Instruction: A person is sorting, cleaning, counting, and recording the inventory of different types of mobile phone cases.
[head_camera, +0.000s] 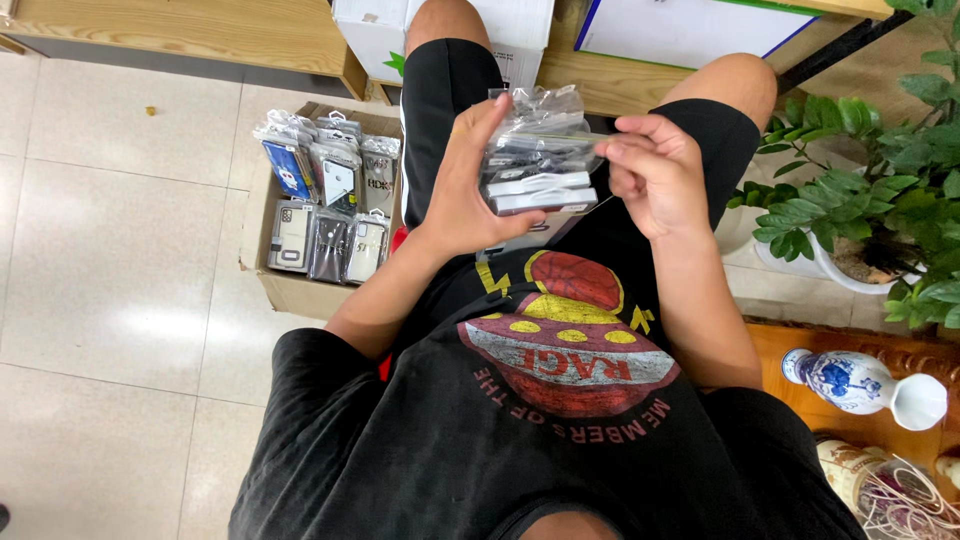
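The person sat with knees apart, looking down. The left hand (462, 190) was cupped around a stack of clear plastic packets (538, 150), thumb up along the near edge and fingers wrapped behind, so the hand stood half closed and bore the whole bundle. The stack sat above the lap at roughly the centre of the view, its crinkled tops fanned toward 12 o'clock. The right hand (655, 172) was at 3 o'clock of the stack, thumb and forefinger pinched on the edge of one packet, the remaining fingers curled loosely; whether the pinch had a firm bite could not be told. At 9 o'clock of the hands, on the tiled floor (110, 250), stood an open cardboard box (290, 290) with more packaged phone cases (325, 215) standing in rows. A potted plant (870, 190) was at 3 o'clock, and a blue-and-white vase (860, 385) lay at 4 o'clock on a wooden surface. White cartons (375, 35) and a wooden bench (190, 35) lay toward 12 o'clock. Judged risk: the slick bags were held only by side pressure, so a tug from the pinching hand could slide neighbouring packets loose and spill them to the floor between the knees; a weak pinch on thin film could also slip off or tear the bag's top.
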